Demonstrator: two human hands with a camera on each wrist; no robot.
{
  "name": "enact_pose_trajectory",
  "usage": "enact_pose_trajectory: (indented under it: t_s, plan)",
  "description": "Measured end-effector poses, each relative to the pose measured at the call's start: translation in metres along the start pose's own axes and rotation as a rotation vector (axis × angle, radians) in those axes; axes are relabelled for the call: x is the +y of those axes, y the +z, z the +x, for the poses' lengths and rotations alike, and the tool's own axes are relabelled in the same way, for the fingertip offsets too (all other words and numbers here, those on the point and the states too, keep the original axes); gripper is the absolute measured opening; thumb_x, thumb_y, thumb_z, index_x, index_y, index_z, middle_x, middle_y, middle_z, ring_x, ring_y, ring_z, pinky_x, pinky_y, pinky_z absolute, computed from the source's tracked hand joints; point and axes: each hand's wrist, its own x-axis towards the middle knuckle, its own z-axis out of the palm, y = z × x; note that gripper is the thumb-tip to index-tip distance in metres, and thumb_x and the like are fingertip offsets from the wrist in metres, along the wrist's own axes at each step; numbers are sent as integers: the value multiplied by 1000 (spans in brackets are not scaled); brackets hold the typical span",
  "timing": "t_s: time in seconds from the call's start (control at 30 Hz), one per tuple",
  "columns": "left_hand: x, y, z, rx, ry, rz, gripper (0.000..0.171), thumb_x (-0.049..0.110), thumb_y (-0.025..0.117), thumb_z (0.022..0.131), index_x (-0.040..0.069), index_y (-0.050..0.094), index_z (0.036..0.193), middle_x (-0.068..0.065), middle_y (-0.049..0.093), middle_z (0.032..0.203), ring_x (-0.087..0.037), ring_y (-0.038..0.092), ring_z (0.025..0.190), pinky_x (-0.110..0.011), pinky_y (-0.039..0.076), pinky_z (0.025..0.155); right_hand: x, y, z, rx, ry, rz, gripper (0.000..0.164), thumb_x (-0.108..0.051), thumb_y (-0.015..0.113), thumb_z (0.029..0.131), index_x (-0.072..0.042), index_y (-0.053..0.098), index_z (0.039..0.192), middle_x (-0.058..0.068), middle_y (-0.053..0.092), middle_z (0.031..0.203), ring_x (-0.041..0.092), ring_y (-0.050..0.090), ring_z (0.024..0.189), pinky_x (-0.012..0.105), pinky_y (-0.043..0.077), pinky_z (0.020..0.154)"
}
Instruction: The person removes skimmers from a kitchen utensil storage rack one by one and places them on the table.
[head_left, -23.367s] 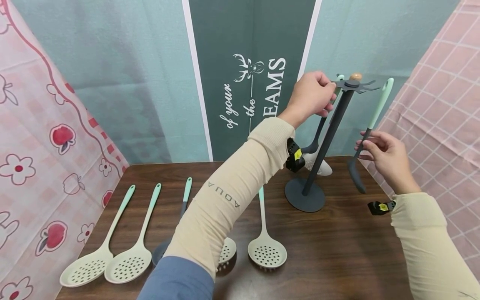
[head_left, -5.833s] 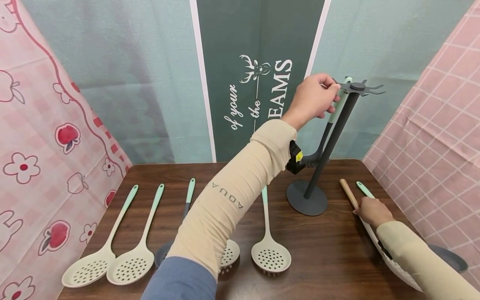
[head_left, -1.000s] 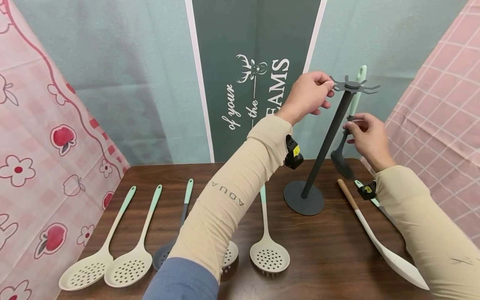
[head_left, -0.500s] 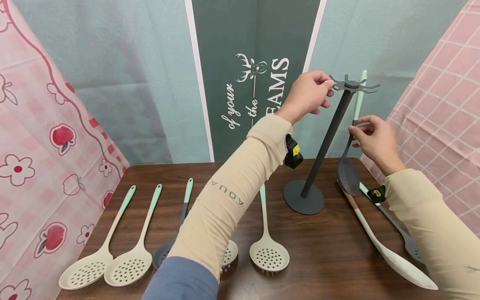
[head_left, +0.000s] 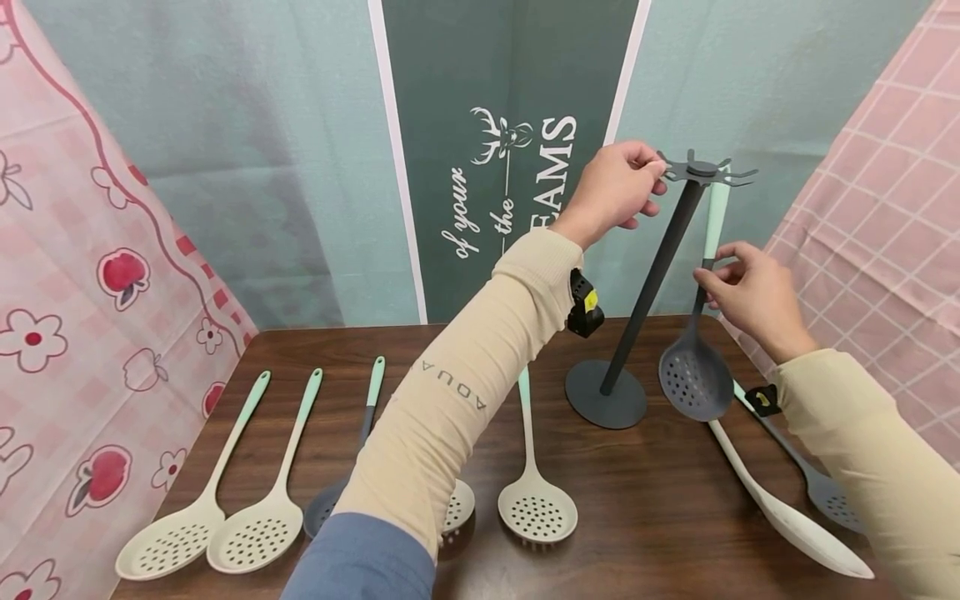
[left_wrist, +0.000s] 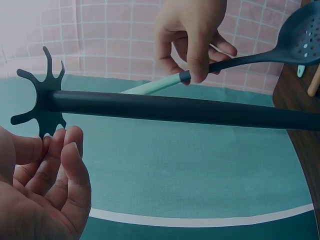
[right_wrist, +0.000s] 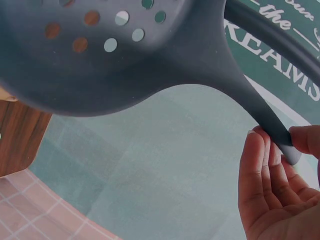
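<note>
My left hand (head_left: pixel 615 187) pinches one prong at the top of a dark grey utensil stand (head_left: pixel 656 275), which is upright on the table. In the left wrist view the prongs (left_wrist: pixel 45 75) fan out around the stand's top, the near one between thumb and fingers. Right of the post, my right hand (head_left: pixel 757 300) pinches a grey skimmer (head_left: pixel 696 375) by its neck, just below the mint handle. The skimmer hangs head down, its handle end overlapping the prongs in the head view. The right wrist view shows the perforated head (right_wrist: pixel 125 55) close up, with thumb and fingertips on the neck.
Below the skimmer a white-headed utensil (head_left: pixel 810 537) lies on the table (head_left: pixel 637 500), beside another grey skimmer (head_left: pixel 806 471) partly under the right sleeve. Several slotted spoons, such as a cream one (head_left: pixel 537 508), lie in a row to the left, some behind the left arm.
Earlier utensils hung on the stand; two now lie on the table at right. In the last second the right hand lowered the grey skimmer slightly and its perforated head turned to face the camera.
</note>
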Motion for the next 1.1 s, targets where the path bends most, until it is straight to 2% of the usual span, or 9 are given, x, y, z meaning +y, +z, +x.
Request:
enact_pose_trajectory:
  t_s: [0.13,0.23,0.5,0.63,0.73,0.97,1.1]
  plan:
    - [1,0,0,5,-17,-1,13,23,56,107,18,67,103,7,68,87,-5,66,68,-24,51,56,1,3,-4,-21,-39,-45,37,-26,65,100,3,58,122,9,72,77,0,56,52,17,41,52]
    - [0,1,-1,6,-23,-1,13,23,56,107,19,67,103,8,68,86,-5,66,67,-23,51,56,3,6,-8,-41,-58,-62,36,-23,66,99,5,58,121,13,72,79,-1,56,52,18,40,51]
    - [0,0,-1,-1,-17,-9,12,22,56,107,19,67,104,7,69,87,-6,66,67,-24,51,55,8,10,-20,-183,-67,-142,38,-19,65,98,8,56,124,8,71,76,13,60,59,28,44,55]
    - [0,-1,-1,-2,-14,-8,12,22,56,107,19,67,104,7,69,88,-6,66,68,-24,51,56,11,14,-27,-252,-89,-137,37,-16,65,99,10,57,123,10,73,79,15,64,61,31,47,59]
    - [0,-2,-1,-2,-15,-7,13,22,56,107,19,67,104,7,69,87,-6,66,68,-24,51,56,11,19,-33,-303,-74,-118,35,-15,65,100,11,56,122,8,72,79,17,64,61,32,49,60]
    - [0,-1,-2,2,-18,-10,12,23,56,107,19,67,103,8,68,85,-6,66,68,-24,51,55,18,34,-43,-378,-99,-164,26,-16,69,97,7,63,107,8,74,82,15,65,64,38,52,61]
    - [1,-1,-2,3,-17,-12,12,23,56,107,19,67,103,8,67,84,-7,65,67,-24,50,55,24,42,-53,-445,-65,-159,21,-15,68,97,5,62,100,6,72,78,13,64,59,35,52,56]
